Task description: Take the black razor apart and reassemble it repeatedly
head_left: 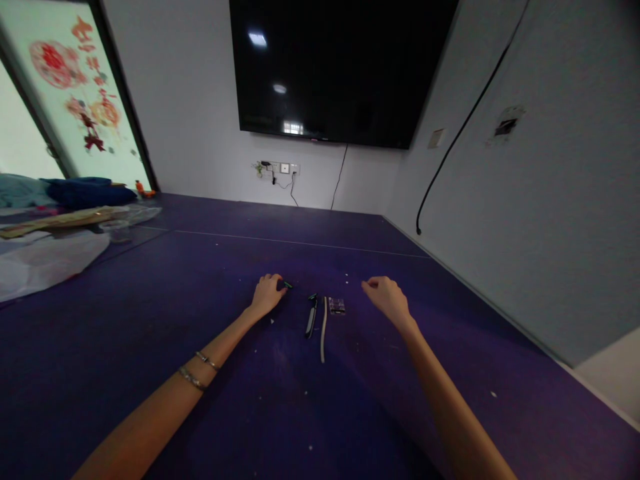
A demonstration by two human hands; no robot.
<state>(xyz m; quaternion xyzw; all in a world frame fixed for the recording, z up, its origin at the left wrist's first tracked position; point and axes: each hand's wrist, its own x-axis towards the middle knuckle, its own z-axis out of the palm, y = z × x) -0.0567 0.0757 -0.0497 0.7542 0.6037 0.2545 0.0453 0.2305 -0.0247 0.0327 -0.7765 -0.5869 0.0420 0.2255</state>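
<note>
My left hand (269, 293) is closed at the left, its fingers round a razor. Only the small dark, green-edged head of that razor (287, 285) shows past the thumb; my hand hides the rest. To its right lies a second razor (311, 319), with a dark head and a grey-and-black handle. Beside this one a thin pale stick or tube (323, 330) lies lengthwise, slightly curved. A small square patterned piece (337, 306), perhaps a packet or circuit board, is just right of the stick. Further right, my right hand (386, 295) has its fingers curled together, with nothing seen in them.
The purple surface (240, 413) carries small white scraps. At the far left are a white bag (55, 263), a clear cup (116, 230) and dark blue cloth (90, 192). A black cable (463, 127) hangs along the right wall. A television (340, 67) is on the wall ahead.
</note>
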